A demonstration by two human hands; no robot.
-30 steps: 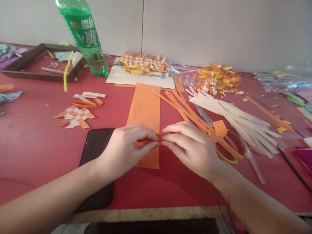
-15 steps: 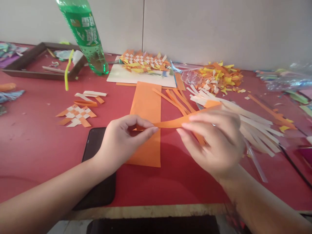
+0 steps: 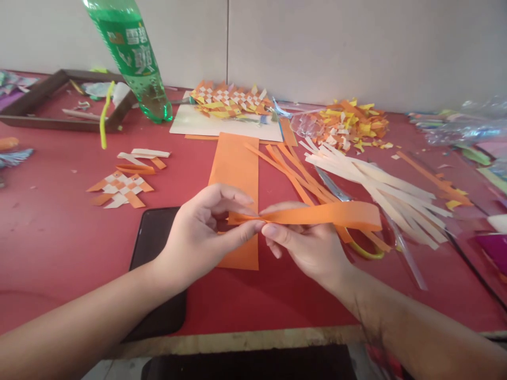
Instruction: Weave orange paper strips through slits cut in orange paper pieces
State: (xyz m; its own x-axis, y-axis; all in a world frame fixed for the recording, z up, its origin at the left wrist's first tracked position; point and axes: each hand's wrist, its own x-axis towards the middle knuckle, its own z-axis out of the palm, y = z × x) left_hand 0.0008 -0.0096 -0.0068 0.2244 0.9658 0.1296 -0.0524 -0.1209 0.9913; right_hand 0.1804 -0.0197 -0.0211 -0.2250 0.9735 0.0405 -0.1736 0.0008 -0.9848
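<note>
An orange paper strip (image 3: 325, 213) is doubled over, its rounded loop pointing right above my right wrist. My left hand (image 3: 216, 224) pinches the strip near its left end between thumb and fingers. Close against it, my right hand (image 3: 307, 245) grips the same strip, thumb in front and fingers partly hidden behind the paper. Below both hands lies a wide orange paper sheet (image 3: 237, 163). A dark phone (image 3: 156, 235) rests under my left wrist. To the left sits a woven orange and white paper fish (image 3: 122, 187) beside a few loose strips (image 3: 144, 153).
White paper strips (image 3: 380, 184), orange strips (image 3: 293, 171) and scissors (image 3: 332, 184) lie on the right. Woven pieces (image 3: 233, 100) rest on a white card (image 3: 222, 126). A paper scrap heap (image 3: 352, 124), a green bottle (image 3: 137, 63) and a dark frame (image 3: 39, 121) stand behind.
My right hand slid out along the strip to the right, then came back beside my left hand. The strip now forms a loop to the right. My left hand kept its pinch.
</note>
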